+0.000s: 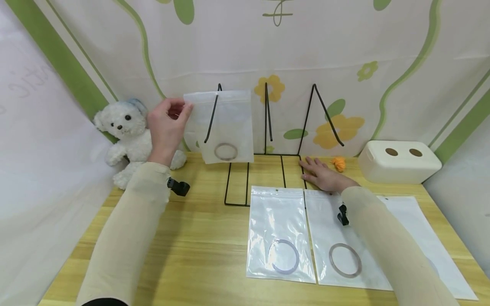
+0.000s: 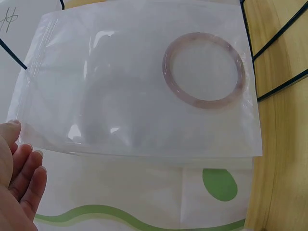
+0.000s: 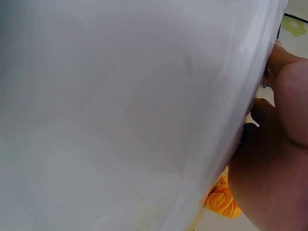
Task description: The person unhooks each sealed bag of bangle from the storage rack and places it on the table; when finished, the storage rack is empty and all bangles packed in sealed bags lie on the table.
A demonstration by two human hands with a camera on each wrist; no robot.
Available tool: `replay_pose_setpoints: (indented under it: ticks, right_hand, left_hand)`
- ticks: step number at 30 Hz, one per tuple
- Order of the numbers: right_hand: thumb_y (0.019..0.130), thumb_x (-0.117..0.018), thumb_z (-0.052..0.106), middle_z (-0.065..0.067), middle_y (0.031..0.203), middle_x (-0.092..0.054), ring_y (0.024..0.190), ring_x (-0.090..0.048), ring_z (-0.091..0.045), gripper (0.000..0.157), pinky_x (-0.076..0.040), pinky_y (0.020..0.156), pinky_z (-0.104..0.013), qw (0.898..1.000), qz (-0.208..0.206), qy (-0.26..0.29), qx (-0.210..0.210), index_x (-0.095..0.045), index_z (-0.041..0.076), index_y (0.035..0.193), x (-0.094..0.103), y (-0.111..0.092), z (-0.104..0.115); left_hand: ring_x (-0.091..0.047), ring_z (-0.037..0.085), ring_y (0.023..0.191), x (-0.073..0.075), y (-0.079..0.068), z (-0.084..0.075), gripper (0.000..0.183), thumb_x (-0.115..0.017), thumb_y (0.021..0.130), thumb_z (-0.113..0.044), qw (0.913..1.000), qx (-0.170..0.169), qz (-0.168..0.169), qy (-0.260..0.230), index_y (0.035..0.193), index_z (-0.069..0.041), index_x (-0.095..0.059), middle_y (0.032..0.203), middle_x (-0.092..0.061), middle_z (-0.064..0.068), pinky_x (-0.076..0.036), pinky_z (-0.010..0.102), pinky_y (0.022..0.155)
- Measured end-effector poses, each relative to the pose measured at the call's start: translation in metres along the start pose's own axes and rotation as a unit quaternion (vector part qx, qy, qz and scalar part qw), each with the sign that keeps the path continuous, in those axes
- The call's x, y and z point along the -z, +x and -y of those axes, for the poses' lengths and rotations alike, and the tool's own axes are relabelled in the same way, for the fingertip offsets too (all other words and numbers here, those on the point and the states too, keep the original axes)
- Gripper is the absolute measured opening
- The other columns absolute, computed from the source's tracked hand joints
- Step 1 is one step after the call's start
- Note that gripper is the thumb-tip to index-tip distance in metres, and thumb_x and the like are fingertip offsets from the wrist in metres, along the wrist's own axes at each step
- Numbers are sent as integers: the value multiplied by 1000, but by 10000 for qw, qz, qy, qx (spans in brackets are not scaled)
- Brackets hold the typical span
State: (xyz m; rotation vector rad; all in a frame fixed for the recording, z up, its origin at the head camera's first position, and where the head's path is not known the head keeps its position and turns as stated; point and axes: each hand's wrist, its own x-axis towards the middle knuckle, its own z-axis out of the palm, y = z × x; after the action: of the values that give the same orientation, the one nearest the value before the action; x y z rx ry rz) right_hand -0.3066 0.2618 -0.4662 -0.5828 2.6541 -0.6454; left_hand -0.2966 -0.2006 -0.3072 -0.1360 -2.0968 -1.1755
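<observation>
My left hand pinches the upper left corner of a clear zip bag that hangs on the left prong of a black wire rack. A pinkish-brown bangle lies inside this bag, at its lower end. In the left wrist view the thumb is at the bag's sealed edge. My right hand rests with spread fingers on the right side of the rack's base. In the right wrist view, white plastic hides much of the scene beside that hand.
Flat bags lie on the table: one with a lilac bangle, another with a brown bangle, and a third bag partly under my right forearm. A white bear, an orange bundle and a white box stand behind.
</observation>
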Motion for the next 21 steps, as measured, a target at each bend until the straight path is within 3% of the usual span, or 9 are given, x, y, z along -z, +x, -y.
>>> replay_pose_setpoints:
  ticks: [11, 21]
  right_hand:
    - [118, -45, 35, -29, 179, 2, 164, 9, -57, 66, 2, 131, -71, 10000, -19, 35, 15, -20, 8, 173, -1, 0, -1]
    - [117, -46, 38, -31, 178, 1, 162, 10, -59, 68, 4, 130, -72, 9998, -30, 176, 133, -21, 7, 173, 1, -3, 0]
  left_hand:
    - [-62, 0, 85, -2, -5, 3, 29, -78, 102, -28, 9995, -1, 12, -320, 108, 0, -79, 103, -77, 12, -50, 15, 81]
    - [-66, 2, 87, 3, -2, 3, 23, -78, 102, -25, 9955, 303, 258, -862, 111, -3, -76, 98, -71, -10, -52, 17, 80]
